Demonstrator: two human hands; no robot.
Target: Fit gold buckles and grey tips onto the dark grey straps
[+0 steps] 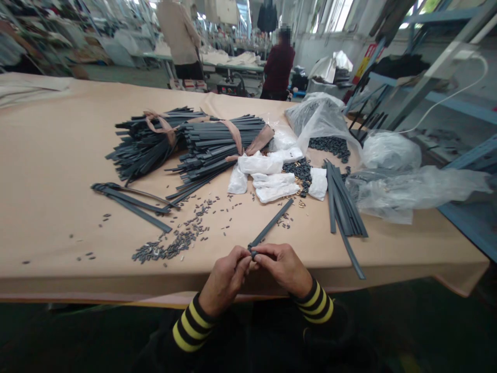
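Observation:
Near the table's front edge, my left hand (227,277) and my right hand (285,267) meet at the near end of a dark grey strap (272,224). Both are closed in a pinch. A small dark piece (254,254) shows between the fingertips at that end; its exact kind is too small to make out. The strap's far part points away over the table, up and to the right. To the left of my hands lies a scattered pile of small dark grey pieces (174,247). A fan of loose grey straps (345,207) rests to the right.
Bundles of grey straps tied with cloth, a left bundle (145,147) and a right bundle (217,142), lie behind. White packets (274,186) sit beside dark and gold-coloured bits (298,173). Plastic bags (318,116) stand at back right. Two people (279,67) stand beyond the table.

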